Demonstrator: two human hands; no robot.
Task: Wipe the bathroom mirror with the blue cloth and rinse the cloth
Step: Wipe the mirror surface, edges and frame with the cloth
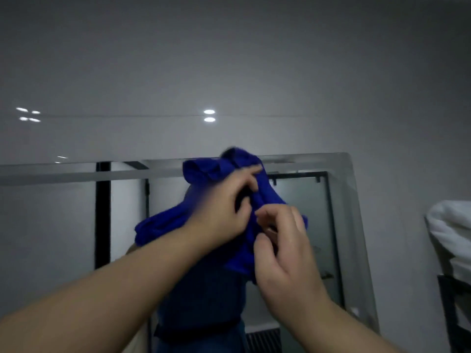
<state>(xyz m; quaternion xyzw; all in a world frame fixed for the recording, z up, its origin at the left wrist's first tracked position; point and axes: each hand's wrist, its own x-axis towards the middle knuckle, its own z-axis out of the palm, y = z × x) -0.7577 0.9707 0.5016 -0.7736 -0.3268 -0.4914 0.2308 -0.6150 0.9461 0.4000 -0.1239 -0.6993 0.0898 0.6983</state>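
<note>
Blue cloth [201,171] bunched: our left grip [224,207] pinches a fold, right grip [285,245] just below pinches another; we reckon we're forming a pad for the mirror [51,212] behind.

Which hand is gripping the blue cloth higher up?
The left hand, near the top of the mirror; the right hand pinches the blue cloth lower down.

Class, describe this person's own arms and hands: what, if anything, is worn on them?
Both arms are bare: the left forearm and right forearm show no sleeve up to the picture's edge. The left hand and right hand wear no gloves. No watch, bracelet or ring shows, though motion blur could hide a thin one.
</note>
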